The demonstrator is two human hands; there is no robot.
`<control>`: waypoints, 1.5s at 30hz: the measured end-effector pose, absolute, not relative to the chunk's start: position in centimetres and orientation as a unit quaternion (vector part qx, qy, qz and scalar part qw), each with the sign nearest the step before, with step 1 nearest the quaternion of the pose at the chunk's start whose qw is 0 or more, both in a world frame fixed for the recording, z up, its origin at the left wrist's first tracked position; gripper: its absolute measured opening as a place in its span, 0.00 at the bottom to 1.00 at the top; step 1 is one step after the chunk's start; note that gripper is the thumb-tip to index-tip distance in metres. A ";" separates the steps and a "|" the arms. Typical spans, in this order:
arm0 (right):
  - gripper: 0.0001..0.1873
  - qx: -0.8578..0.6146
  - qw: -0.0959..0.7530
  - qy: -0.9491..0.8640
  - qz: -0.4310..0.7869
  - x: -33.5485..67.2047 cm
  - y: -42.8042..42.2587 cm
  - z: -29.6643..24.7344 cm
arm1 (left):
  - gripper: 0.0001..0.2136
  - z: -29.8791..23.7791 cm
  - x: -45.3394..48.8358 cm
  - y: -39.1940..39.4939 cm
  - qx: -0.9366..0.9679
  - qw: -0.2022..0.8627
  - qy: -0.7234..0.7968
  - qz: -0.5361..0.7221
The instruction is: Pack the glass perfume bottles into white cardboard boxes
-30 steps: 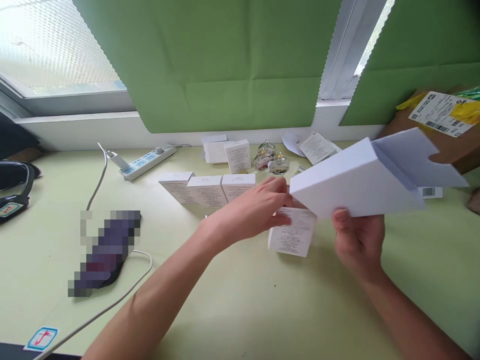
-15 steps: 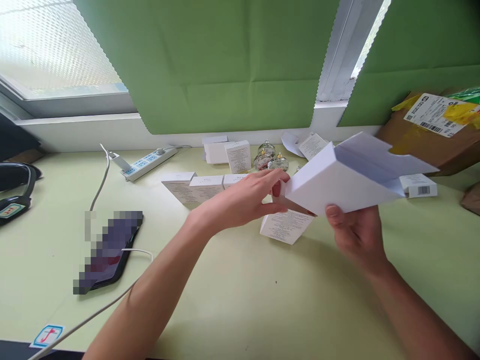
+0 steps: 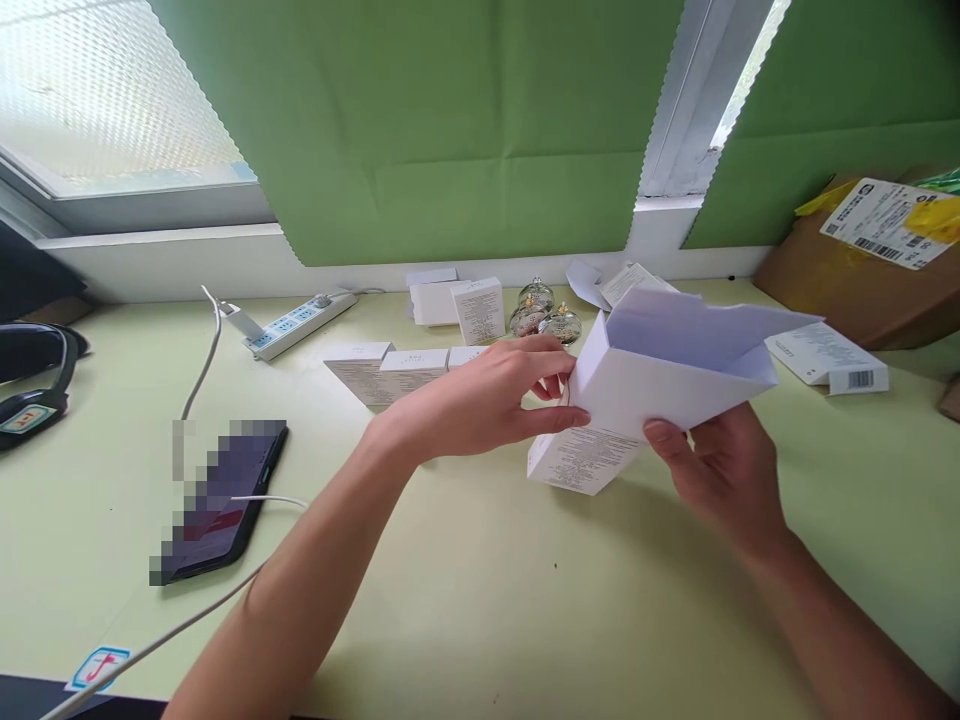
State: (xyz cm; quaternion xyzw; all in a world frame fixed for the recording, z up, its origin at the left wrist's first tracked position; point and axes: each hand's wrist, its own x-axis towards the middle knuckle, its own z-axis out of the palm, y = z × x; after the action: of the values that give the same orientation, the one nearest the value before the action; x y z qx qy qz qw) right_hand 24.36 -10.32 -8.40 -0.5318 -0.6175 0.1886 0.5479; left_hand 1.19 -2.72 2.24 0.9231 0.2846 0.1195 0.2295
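Observation:
An unfolded white paper box [image 3: 675,385] is tilted in the air, its flaps standing open toward the right. My right hand [image 3: 724,480] grips it from below and the right, thumb on the near face. At the box's left end, my left hand [image 3: 517,395] has its fingers curled and its thumb against the lower corner; part of its grip is hidden. Just beneath stands a printed white box [image 3: 585,462], partly covered by the held one. Several glass ornaments [image 3: 561,325] with small metal caps sit behind my left hand.
Closed white boxes [image 3: 412,375] form a row left of centre, with another box [image 3: 480,312] behind. A flattened box [image 3: 829,358] and brown carton [image 3: 855,280] lie right. A power strip [image 3: 300,325], phone [image 3: 225,510], cable [image 3: 169,635] and headset [image 3: 45,380] are left.
The held box has shifted left and turned, so more of its open inside shows. My left hand's thumb has moved slightly right along its end. The other things stay in place.

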 end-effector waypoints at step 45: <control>0.08 -0.556 0.483 -0.677 0.005 24.1 -10.1 -7.0 | 0.10 2.5 1.2 -2.4 0.920 0.212 0.254 0.210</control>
State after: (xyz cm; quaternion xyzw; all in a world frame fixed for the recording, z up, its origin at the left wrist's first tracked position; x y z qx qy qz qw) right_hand 24.07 -10.12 -6.98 -0.5559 -0.6767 0.0054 0.4828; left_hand 1.23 -2.36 2.51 0.9200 0.2540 0.2102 0.2121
